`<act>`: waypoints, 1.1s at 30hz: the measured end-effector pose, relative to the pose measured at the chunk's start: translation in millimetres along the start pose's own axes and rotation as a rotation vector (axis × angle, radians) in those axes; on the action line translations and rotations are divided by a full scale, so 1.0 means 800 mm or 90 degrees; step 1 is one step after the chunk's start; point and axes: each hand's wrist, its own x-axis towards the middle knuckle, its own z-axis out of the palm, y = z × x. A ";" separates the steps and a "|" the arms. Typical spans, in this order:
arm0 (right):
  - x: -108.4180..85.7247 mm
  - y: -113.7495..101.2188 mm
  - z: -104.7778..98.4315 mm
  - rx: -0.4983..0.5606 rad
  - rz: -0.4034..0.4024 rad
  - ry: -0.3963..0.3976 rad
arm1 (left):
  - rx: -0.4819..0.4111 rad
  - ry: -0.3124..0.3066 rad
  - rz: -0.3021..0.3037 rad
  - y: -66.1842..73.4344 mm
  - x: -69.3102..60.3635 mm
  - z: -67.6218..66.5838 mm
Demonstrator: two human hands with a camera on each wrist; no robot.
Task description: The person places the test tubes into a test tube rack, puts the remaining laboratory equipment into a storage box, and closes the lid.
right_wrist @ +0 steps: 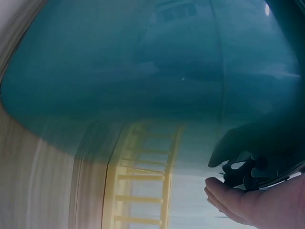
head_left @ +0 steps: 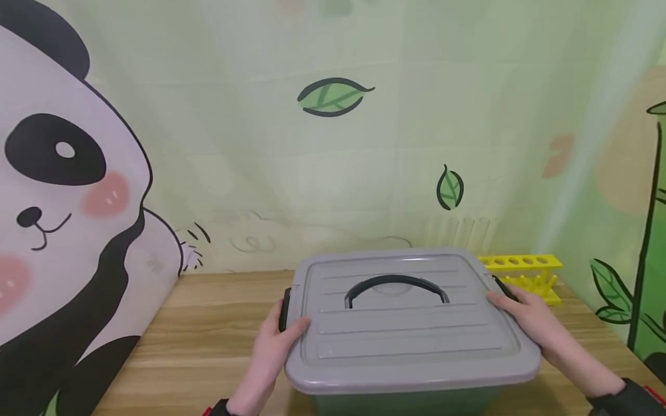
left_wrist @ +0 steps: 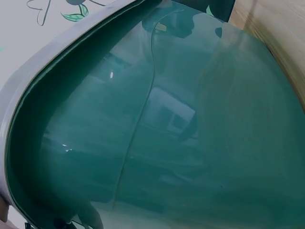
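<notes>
A storage box (head_left: 406,401) with a teal-green body and a grey lid (head_left: 411,341) stands in front of me over the wooden table. A black carrying handle (head_left: 398,279) arches across the lid. My left hand (head_left: 272,344) grips the box's left side, thumb on the lid's edge and fingers by a black side latch (head_left: 284,310). On the opposite side my right hand (head_left: 531,315) holds the box, its thumb on the rim. In the right wrist view, fingers (right_wrist: 224,195) reach under the black right latch (right_wrist: 243,175). Most left fingers are hidden.
Behind the box's right side stands a yellow test tube rack (head_left: 536,263). Clear tubes (head_left: 468,232) rise behind the box near the wall. A printed cloth (head_left: 234,133) with a panda and leaves hangs behind the wooden table (head_left: 208,323).
</notes>
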 end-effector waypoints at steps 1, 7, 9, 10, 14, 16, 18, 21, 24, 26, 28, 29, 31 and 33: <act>0.000 0.000 0.001 0.004 -0.002 0.001 | -0.003 -0.001 0.000 0.000 0.000 0.000; -0.002 -0.002 0.003 -0.023 -0.030 0.015 | 0.016 -0.024 0.022 0.005 -0.001 0.002; -0.001 -0.003 0.005 -0.069 -0.054 0.025 | 0.049 -0.031 0.052 0.008 -0.001 0.003; -0.001 -0.003 0.006 -0.092 -0.064 0.028 | 0.060 -0.033 0.063 0.009 0.000 0.003; -0.002 -0.006 0.008 -0.148 -0.102 0.036 | 0.115 -0.034 0.100 0.010 0.003 0.004; -0.002 -0.007 0.010 -0.154 -0.108 0.040 | 0.128 -0.031 0.106 0.010 0.003 0.003; -0.002 -0.008 0.012 -0.160 -0.113 0.047 | 0.141 -0.030 0.116 0.009 0.004 0.002; 0.001 -0.011 0.018 -0.155 -0.111 0.051 | 0.142 -0.026 0.119 0.009 0.003 -0.004; 0.006 -0.015 0.025 -0.151 -0.110 0.050 | 0.139 -0.020 0.110 0.008 0.004 -0.013; 0.010 -0.018 0.031 -0.150 -0.114 0.050 | 0.133 -0.019 0.099 0.007 0.007 -0.020; 0.013 -0.022 0.037 -0.143 -0.116 0.049 | 0.126 -0.019 0.091 0.005 0.012 -0.027; 0.015 -0.023 0.040 -0.139 -0.119 0.048 | 0.126 -0.018 0.091 0.004 0.014 -0.030; 0.018 -0.026 0.045 -0.130 -0.121 0.049 | 0.120 -0.018 0.086 0.001 0.019 -0.036; 0.022 -0.029 0.050 -0.118 -0.119 0.049 | 0.118 -0.020 0.092 0.000 0.024 -0.042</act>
